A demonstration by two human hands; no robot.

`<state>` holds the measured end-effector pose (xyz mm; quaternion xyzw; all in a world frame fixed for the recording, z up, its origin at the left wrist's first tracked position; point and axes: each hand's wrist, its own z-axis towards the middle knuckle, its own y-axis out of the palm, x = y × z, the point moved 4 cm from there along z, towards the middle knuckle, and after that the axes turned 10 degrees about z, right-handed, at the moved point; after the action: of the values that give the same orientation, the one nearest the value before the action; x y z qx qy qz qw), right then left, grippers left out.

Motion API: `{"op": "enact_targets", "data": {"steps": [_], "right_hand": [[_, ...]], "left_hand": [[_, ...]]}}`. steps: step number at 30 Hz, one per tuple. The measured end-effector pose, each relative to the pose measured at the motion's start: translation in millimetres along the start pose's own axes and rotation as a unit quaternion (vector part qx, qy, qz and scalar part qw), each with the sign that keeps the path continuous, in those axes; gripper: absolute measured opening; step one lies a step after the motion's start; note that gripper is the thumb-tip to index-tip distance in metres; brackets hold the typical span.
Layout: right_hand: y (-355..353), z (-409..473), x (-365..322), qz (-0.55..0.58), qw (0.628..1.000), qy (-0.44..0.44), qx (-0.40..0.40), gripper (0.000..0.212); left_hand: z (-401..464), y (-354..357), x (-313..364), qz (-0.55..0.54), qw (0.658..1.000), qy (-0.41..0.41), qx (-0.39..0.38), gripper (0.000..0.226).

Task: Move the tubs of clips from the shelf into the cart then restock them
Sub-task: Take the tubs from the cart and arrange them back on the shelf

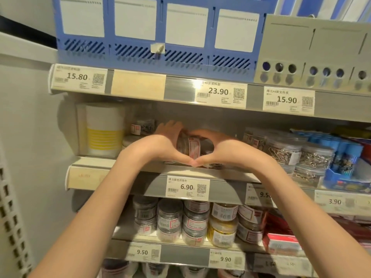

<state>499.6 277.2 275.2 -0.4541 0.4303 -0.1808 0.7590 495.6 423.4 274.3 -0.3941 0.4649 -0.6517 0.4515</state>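
Both my left hand (167,137) and right hand (217,146) hold one tipped tub (187,146) between them on the shelf (200,172).

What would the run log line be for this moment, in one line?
stage: at shelf | left hand: grips tub of clips | right hand: grips same tub | tub: tilted, on middle shelf | cart: not in view

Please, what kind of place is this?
Most likely a stationery aisle in a shop: price tags line the shelf edges, tubs of clips sit in rows, and blue file racks stand above.
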Motion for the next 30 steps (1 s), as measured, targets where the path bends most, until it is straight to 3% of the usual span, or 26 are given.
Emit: {"op": "enact_targets", "data": {"steps": [14,22,30], "right_hand": [[1,9,13,0.052,0.998,-0.032,-0.004,0.066],[-6,6,19,0.062,0.997,-0.036,0.02,0.053],[-11,6,30,0.063,0.997,-0.02,0.037,0.049]], "left_hand": [[-29,-5,-24,-0.129,0.989,0.062,0.022,0.045],[-26,-3,-35,-0.168,0.977,-0.011,0.131,0.048],[-21,13,-39,-0.181,0.979,-0.001,0.094,0.03]]}}
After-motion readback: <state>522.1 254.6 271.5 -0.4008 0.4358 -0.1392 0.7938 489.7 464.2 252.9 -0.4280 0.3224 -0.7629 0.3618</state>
